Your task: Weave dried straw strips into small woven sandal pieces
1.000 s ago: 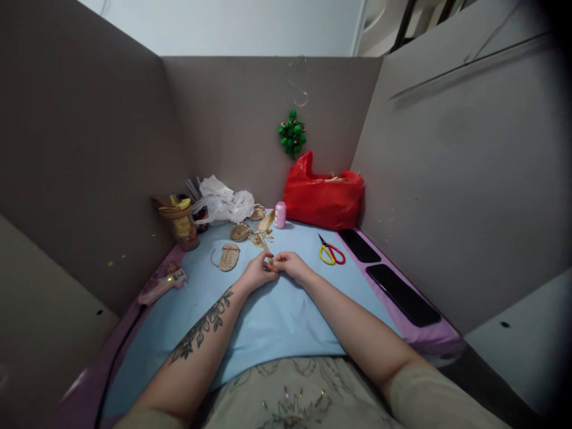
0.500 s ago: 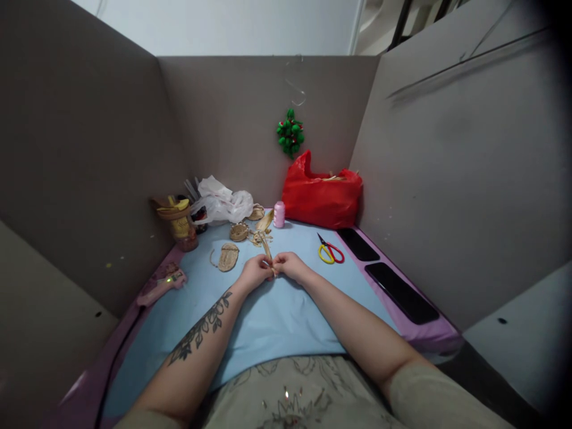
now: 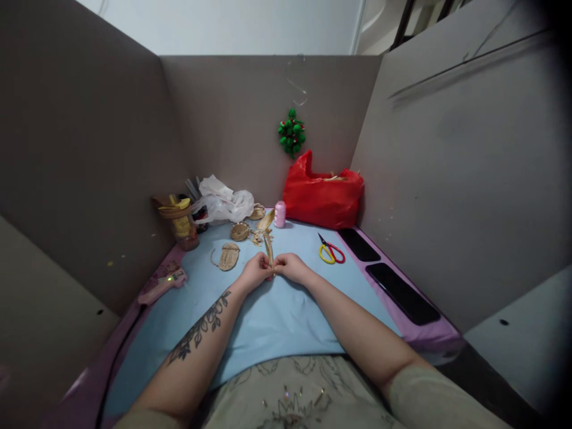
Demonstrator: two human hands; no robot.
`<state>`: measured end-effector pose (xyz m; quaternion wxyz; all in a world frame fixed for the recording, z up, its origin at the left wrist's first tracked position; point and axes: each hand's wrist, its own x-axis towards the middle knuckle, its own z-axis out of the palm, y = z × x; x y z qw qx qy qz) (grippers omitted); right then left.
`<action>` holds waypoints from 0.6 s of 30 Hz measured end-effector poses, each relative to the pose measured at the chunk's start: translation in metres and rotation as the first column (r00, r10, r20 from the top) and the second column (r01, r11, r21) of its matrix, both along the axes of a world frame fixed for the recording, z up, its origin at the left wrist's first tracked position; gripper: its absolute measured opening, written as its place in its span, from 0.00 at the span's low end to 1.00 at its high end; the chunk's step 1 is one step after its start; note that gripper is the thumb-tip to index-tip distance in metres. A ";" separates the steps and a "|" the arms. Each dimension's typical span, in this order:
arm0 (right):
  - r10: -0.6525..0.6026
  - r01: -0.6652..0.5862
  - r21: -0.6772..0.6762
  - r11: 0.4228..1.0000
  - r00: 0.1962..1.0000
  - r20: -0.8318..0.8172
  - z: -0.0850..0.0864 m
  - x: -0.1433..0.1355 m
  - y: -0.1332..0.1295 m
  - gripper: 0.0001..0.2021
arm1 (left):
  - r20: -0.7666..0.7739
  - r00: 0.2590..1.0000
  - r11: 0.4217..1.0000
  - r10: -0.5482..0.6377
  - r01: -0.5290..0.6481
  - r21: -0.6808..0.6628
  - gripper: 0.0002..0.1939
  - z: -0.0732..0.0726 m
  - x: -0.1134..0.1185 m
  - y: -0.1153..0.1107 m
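My left hand (image 3: 258, 269) and my right hand (image 3: 289, 266) meet over the middle of the blue cloth, fingers closed in a pinch. Between them they grip a tan dried-leaf strip (image 3: 269, 246), whose free end points away from me. Its lower end is hidden among my fingertips. Left of my hands lies a flat oval woven piece (image 3: 229, 256) with a loose braided tail. Beyond them sit a small round woven basket (image 3: 240, 230), a broad dry leaf (image 3: 266, 220) and leaf scraps (image 3: 256, 238).
Yellow-and-red-handled scissors (image 3: 331, 250) and two black phones (image 3: 402, 293) lie to the right. A pink thread spool (image 3: 280, 214) stands before a red bag (image 3: 322, 196). At left are a pink glue gun (image 3: 161, 286), a container (image 3: 179, 223) and white plastic bags (image 3: 223, 202). Grey panels surround the table.
My fingers have shifted slightly around the strip, and more of its length shows above them. Both hands stay in nearly the same place.
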<state>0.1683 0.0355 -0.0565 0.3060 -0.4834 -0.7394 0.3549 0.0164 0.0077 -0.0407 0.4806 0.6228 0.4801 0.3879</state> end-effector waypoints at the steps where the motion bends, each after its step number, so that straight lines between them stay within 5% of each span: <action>1: -0.004 0.004 0.009 1.000 1.000 0.016 0.001 0.000 -0.001 0.03 | 0.003 1.000 1.000 -0.009 0.009 0.004 0.12 0.001 0.000 -0.001; 18: -0.003 -0.061 0.211 0.975 0.958 0.288 0.012 -0.002 -0.007 0.04 | 0.020 1.000 1.000 -0.021 0.021 -0.010 0.11 0.006 -0.001 -0.005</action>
